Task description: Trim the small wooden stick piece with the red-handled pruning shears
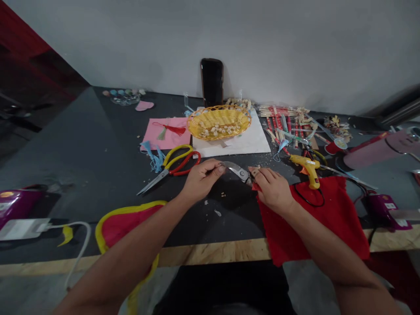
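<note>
My right hand (274, 188) is closed around the handles of a pair of pruning shears (236, 171). Its curved metal blades point left, and a bit of red shows below the fingers. At the blade tips, my left hand (204, 178) pinches with thumb and forefinger; whatever lies between them is hidden. Small pale crumbs (223, 194) are scattered on the dark table beneath. Just left of my left hand lie large scissors (161, 176) with one yellow and one red handle. Beyond both hands, a yellow woven basket (216, 117) holds several small pale pieces.
A phone (212, 82) leans on the wall. Pink paper (151, 131) with tassels is at left. To the right are chopsticks (274, 111), a yellow glue gun (308, 168), red cloth (321, 227) and a pink bottle (377, 152). A yellow-edged red pad (124, 227) overhangs the front edge.
</note>
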`<state>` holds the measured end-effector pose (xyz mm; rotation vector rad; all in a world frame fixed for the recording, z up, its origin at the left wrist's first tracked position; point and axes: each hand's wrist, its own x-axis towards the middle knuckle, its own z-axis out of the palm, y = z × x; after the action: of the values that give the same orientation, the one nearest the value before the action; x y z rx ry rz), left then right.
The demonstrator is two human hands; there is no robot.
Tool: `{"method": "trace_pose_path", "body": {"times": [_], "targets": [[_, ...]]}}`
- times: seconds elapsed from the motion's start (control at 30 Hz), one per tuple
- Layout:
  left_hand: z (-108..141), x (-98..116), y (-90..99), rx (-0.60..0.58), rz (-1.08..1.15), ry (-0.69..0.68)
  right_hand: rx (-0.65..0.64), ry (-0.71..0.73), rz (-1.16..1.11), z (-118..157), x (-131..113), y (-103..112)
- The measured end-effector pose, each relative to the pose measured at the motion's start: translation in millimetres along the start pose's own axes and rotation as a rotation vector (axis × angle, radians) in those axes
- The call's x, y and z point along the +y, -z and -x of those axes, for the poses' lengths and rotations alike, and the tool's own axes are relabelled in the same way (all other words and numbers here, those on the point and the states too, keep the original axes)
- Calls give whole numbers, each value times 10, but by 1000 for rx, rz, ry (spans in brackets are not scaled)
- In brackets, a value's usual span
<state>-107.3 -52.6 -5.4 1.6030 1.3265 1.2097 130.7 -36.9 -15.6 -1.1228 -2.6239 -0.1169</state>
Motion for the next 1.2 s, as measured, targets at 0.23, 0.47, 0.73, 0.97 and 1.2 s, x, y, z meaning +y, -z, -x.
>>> {"method": "trace_pose_path", "body": {"times": [0.23,0.47,0.73,0.97,1.2], "targets": [[6,-27,-7,29,118,76,179,-124,-265,-27,78,-41],[-6,-53,-37,84,209,142,221,-162,-328,-43,123,-139],[-16,-85,-39,133,278,171,150,-422,-450,-57,128,11],[-11,-66,-37,121,283,154,83,-539,-1102,-39,157,130],[-9,-85,-35,137,282,139,1,-420,-1490,-9,114,41]]}}
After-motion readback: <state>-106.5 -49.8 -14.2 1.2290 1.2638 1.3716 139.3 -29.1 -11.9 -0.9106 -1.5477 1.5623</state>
